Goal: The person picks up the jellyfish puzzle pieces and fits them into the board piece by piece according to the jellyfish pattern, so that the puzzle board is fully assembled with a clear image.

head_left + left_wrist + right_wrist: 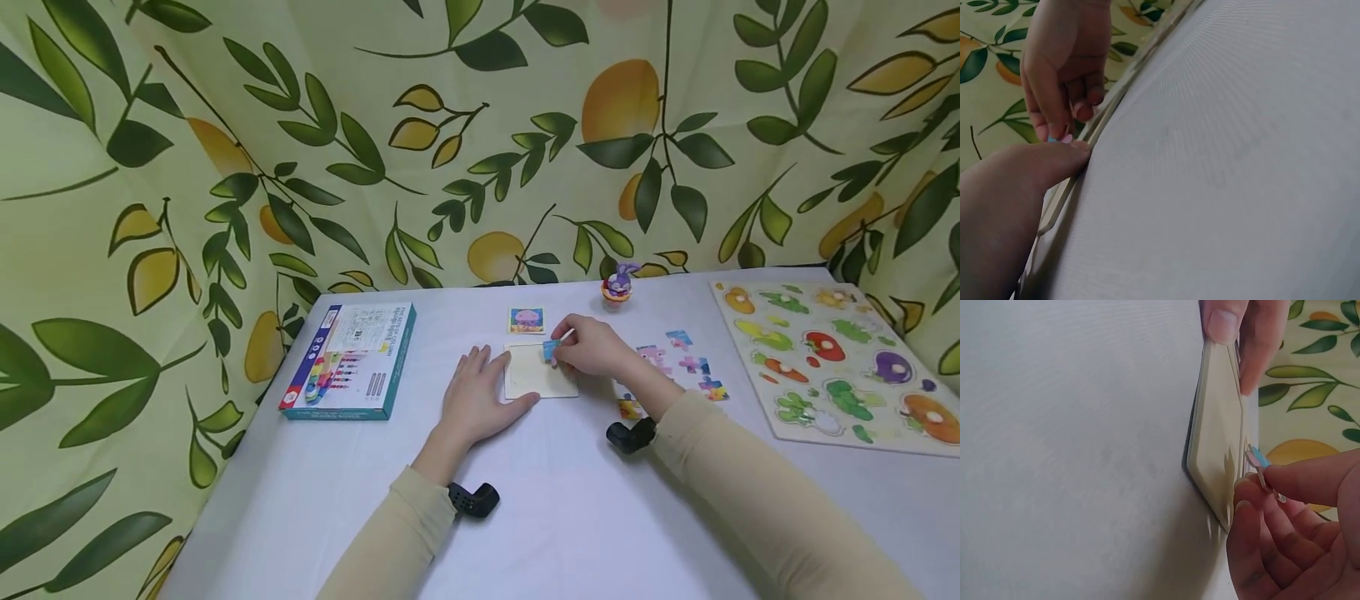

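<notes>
Your right grip [592, 346] pinches one puzzle piece [551, 348] between thumb and fingers, over the far right corner of the pale tray [536, 379]; whether it touches the tray, you can't tell. Your left grip [478, 396] holds nothing: its fingers are extended, and the thumb rests on the near rim.

To seat the piece well, keep that thumb light but firm so the tray shouldn't slide. The piece tilts in the right wrist view; lay it flat before pressing, and line any straight edges up with the raised rim. Check its blue and pink against the small picture card [527, 320] beyond the tray.

The piece is thin and stiff-looking, printed on its face with a pale edge. The tray looks wooden, smooth and shallow. The loose pieces [678, 337] to the right have rounded knobs and notches. White, finely woven cloth covers the table [337, 500].
</notes>
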Action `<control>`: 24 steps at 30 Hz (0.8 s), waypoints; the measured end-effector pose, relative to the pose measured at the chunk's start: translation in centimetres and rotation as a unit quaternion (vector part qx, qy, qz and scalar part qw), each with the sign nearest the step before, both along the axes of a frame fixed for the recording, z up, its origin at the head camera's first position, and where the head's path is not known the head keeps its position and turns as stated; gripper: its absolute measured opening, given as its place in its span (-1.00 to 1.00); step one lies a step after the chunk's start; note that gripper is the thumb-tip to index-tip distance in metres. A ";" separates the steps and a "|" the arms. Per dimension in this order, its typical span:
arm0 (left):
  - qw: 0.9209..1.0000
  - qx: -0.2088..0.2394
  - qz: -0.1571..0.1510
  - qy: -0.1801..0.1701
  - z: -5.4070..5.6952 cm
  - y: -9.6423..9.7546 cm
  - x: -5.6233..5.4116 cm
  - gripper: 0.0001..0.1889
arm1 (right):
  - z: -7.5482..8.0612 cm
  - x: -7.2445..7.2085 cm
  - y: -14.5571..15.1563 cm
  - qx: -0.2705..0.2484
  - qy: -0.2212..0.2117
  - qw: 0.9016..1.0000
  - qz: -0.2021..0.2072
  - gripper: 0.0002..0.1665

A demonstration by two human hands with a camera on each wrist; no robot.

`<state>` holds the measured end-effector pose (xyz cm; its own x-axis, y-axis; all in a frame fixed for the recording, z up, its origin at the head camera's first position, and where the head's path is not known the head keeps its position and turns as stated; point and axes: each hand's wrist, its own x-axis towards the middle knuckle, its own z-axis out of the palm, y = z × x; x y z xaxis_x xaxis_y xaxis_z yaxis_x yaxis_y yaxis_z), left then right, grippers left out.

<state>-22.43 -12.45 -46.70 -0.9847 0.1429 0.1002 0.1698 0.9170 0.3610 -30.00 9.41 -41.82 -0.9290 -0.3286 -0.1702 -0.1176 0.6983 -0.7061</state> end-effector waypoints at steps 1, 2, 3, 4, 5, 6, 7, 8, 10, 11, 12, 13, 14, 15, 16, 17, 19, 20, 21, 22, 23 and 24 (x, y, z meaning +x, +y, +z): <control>1.000 0.002 0.001 -0.002 0.0 0.2 -0.1 -0.04 | 0.0 0.0 0.0 0.000 -0.001 1.000 -0.001 -0.65; 1.000 0.002 0.002 -0.005 0.0 0.4 -0.2 -0.04 | 0.0 -0.1 0.0 0.000 -0.003 1.000 -0.002 -0.65; 1.000 0.000 0.003 -0.008 0.0 0.6 -0.2 -0.05 | 0.0 -0.1 0.0 -0.001 -0.003 1.000 -0.001 -0.65; 1.000 -0.001 0.003 -0.010 0.0 0.7 -0.3 -0.05 | 0.0 -0.1 -0.1 -0.002 -0.005 1.000 -0.002 -0.66; 1.000 -0.004 0.003 -0.012 -0.1 0.8 -0.3 -0.05 | -0.1 -0.2 -0.2 -0.003 -0.007 1.000 -0.003 -0.66; 1.000 -0.008 0.003 -0.013 -0.1 0.9 -0.4 -0.04 | -0.1 -0.2 -0.2 -0.005 -0.008 1.000 -0.004 -0.66; 1.000 -0.011 0.002 -0.013 -0.2 0.9 -0.4 -0.04 | -0.1 -0.2 -0.3 -0.007 -0.009 1.000 -0.005 -0.66; 1.000 -0.014 0.001 -0.013 -0.2 1.0 -0.5 -0.04 | -0.2 -0.3 -0.3 -0.011 -0.010 1.000 -0.005 -0.66; 1.000 -0.016 0.001 -0.009 -0.3 1.0 -0.6 -0.04 | -0.4 -0.4 -0.5 -0.019 -0.012 1.000 -0.006 -0.67; 1.000 -0.017 0.002 -0.007 -0.3 1.0 -0.6 -0.03 | -0.5 -0.4 -0.6 -0.022 -0.013 1.000 -0.006 -0.67; 1.000 -0.015 0.002 -0.004 -0.3 0.9 -0.6 -0.03 | -0.5 -0.4 -0.7 -0.026 -0.014 1.000 -0.007 -0.67; 1.000 -0.014 0.001 -0.001 -0.4 0.9 -0.6 -0.02 | -0.6 -0.4 -0.9 -0.029 -0.015 0.999 -0.007 -0.67; 1.000 -0.011 0.000 0.002 -0.4 0.9 -0.6 -0.02 | -0.7 -0.4 -1.0 -0.032 -0.016 0.999 -0.008 -0.67; 1.000 -0.008 -0.001 0.003 -0.5 0.9 -0.5 -0.01 | -0.8 -0.4 -1.2 -0.034 -0.018 0.999 -0.008 -0.67; 1.000 -0.006 -0.002 0.003 -0.5 0.9 -0.5 -0.01 | -0.9 -0.4 -1.4 -0.036 -0.018 0.999 -0.008 -0.67; 1.000 -0.005 -0.002 0.003 -0.5 0.9 -0.4 -0.01 | -1.0 -0.3 -1.6 -0.038 -0.018 0.999 -0.007 -0.67; 1.000 0.000 -0.004 0.005 -0.5 0.8 -0.3 -0.03 | -1.1 -0.3 -2.0 -0.041 -0.014 0.999 -0.005 -0.67; 1.000 0.003 -0.004 0.005 -0.5 0.8 -0.3 -0.04 | -1.2 -0.3 -2.1 -0.041 -0.010 0.999 -0.005 -0.67; 1.000 0.005 -0.003 0.004 -0.5 0.8 -0.2 -0.05 | -1.2 -0.3 -2.3 -0.042 -0.006 0.999 -0.006 -0.68; 1.000 0.007 -0.003 0.005 -0.5 0.8 -0.2 -0.06 | -1.2 -0.3 -2.4 -0.042 -0.002 0.999 -0.007 -0.69; 1.000 0.008 -0.002 0.005 -0.5 0.7 -0.2 -0.06 | -1.2 -0.4 -2.5 -0.042 0.000 0.999 -0.009 -0.70; 1.000 0.010 -0.001 0.005 -0.5 0.7 -0.2 -0.07 | -1.2 -0.4 -2.6 -0.043 0.002 0.999 -0.011 -0.70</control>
<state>-22.63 -11.72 -47.18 -0.9832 0.1431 0.1134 0.1758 0.9095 0.3766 -30.44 6.84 -43.03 -0.9366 -0.3217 -0.1393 -0.1054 0.6374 -0.7633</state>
